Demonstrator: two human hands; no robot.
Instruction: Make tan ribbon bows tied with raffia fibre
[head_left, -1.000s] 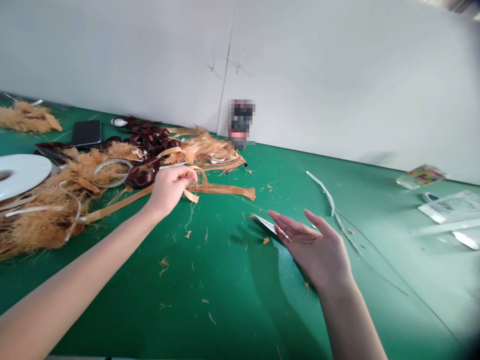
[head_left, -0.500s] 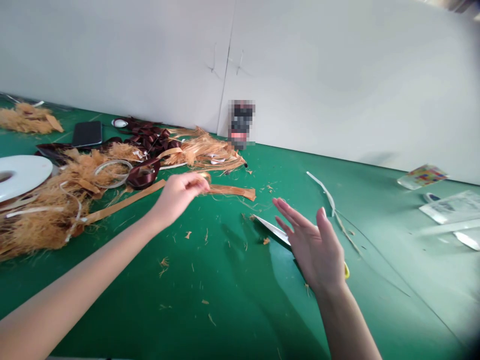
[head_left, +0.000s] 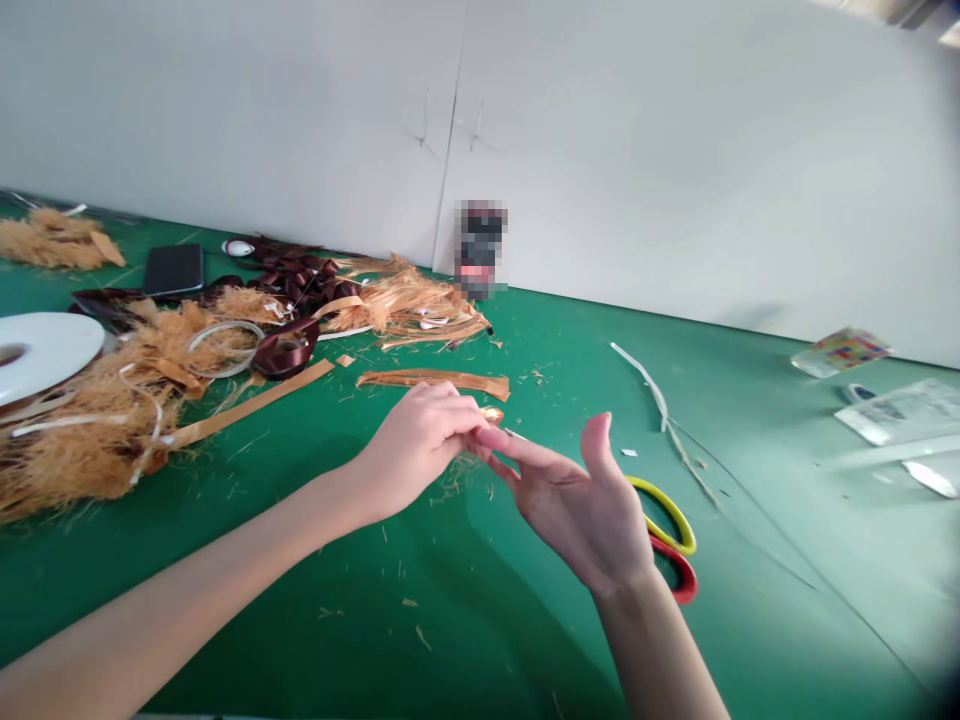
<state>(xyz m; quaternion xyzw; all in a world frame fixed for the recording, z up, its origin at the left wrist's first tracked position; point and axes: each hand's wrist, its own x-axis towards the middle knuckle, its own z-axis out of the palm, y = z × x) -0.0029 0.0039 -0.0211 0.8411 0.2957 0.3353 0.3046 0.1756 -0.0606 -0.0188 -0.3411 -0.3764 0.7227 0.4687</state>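
My left hand (head_left: 416, 440) is closed, fingertips pinched on a small shiny gold-coloured piece (head_left: 491, 414) whose kind I cannot make out. Palm up, my right hand (head_left: 581, 500) has its thumb raised and its fingers stretched out, their tips meeting those of my left hand. Under and beside the right hand lie scissors with yellow and red handles (head_left: 679, 520); the blades are mostly hidden. A strip of tan ribbon (head_left: 442, 380) rests on the green table (head_left: 420, 620) just beyond my left hand.
Frayed tan ribbon fibres (head_left: 82, 450), a white spool (head_left: 52, 350) and dark brown ribbon (head_left: 300, 280) crowd the left. Further back is a black phone-like slab (head_left: 172, 270). Rightward lie a white strip (head_left: 645, 385) and clear packets (head_left: 900, 410). A white wall (head_left: 637, 150) bounds the back.
My left hand has moved right and nearer with the gold-coloured piece, uncovering the ribbon strip's left end. My right hand has shifted left, exposing the scissor handles. The fingertips now meet.
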